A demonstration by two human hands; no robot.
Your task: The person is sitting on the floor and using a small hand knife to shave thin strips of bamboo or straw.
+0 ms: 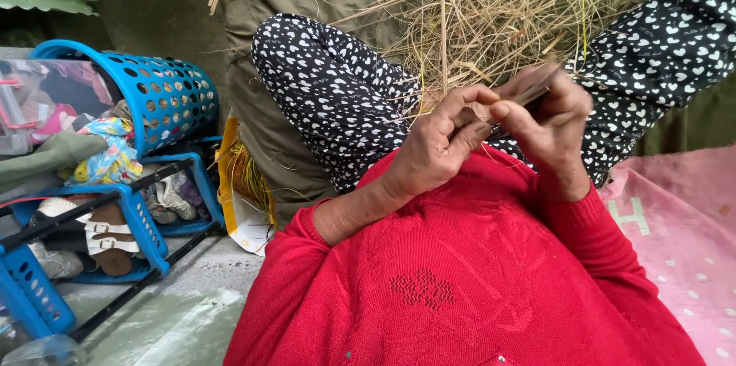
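Observation:
My left hand [437, 144] and my right hand [548, 124] meet in front of my chest, above my red sweater [460, 274]. Both pinch a flat tan strip of dried grass [529, 94] between thumbs and fingers; part of the strip is hidden by the fingers. A heap of dry straw [506, 6] lies across my lap, on black trousers with white hearts [330, 90].
A blue perforated basket [165, 94] lies tipped on its side at the left, above a blue shoe rack [138, 220] holding sandals and shoes. An olive cloth [268, 136] is under the straw. A pink patterned mat [682, 236] is at the right.

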